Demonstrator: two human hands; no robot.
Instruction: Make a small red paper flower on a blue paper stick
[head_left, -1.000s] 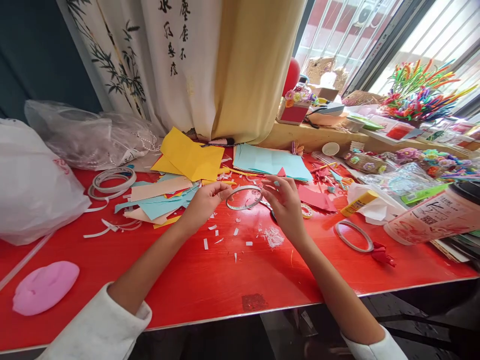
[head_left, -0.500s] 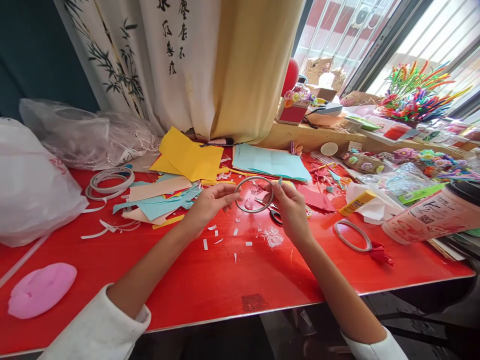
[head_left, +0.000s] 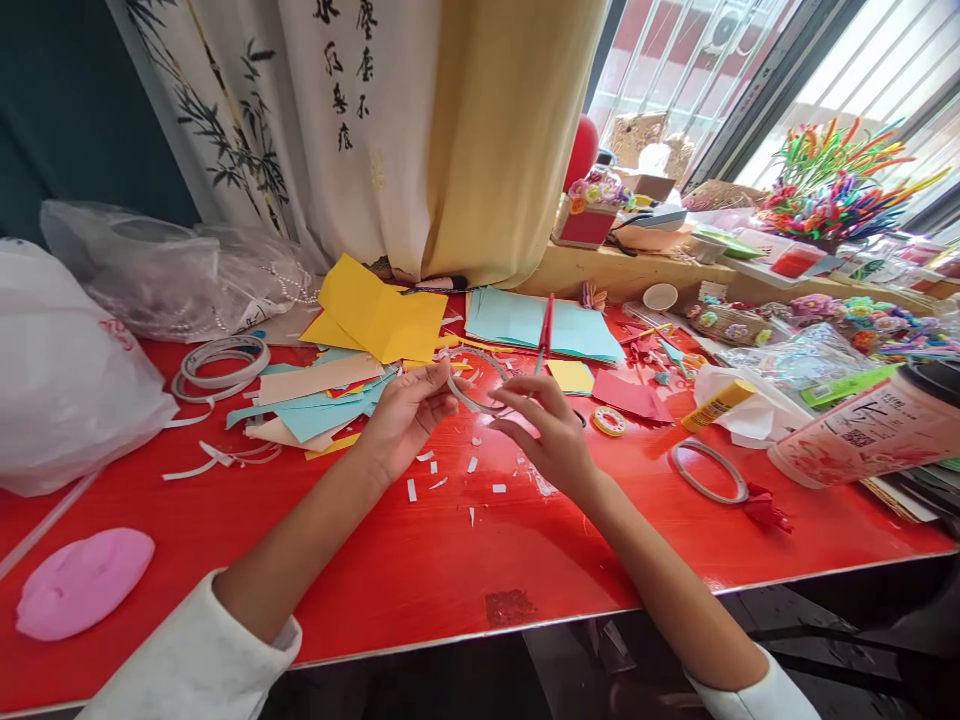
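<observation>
My left hand (head_left: 416, 415) pinches the left side of a thin ring of tape (head_left: 466, 398), which hangs tilted above the red table. My right hand (head_left: 544, 425) is at the ring's right side, its fingers closed round a thin stem with a folded red paper piece (head_left: 547, 325) at its top. Under and behind my right hand lie scissors, mostly hidden. White paper scraps (head_left: 412, 490) are scattered on the table below both hands.
Yellow sheets (head_left: 390, 315) and light blue sheets (head_left: 540, 325) lie behind. Tape rolls (head_left: 225, 362) and a white bag (head_left: 67, 370) are left; a glue stick (head_left: 718, 405), another ring (head_left: 709, 472) and a cup (head_left: 862, 425) are right.
The ring has tilted and moved left with my left hand. My right hand has turned and shifted slightly left; the red paper piece now stands upright above it.
</observation>
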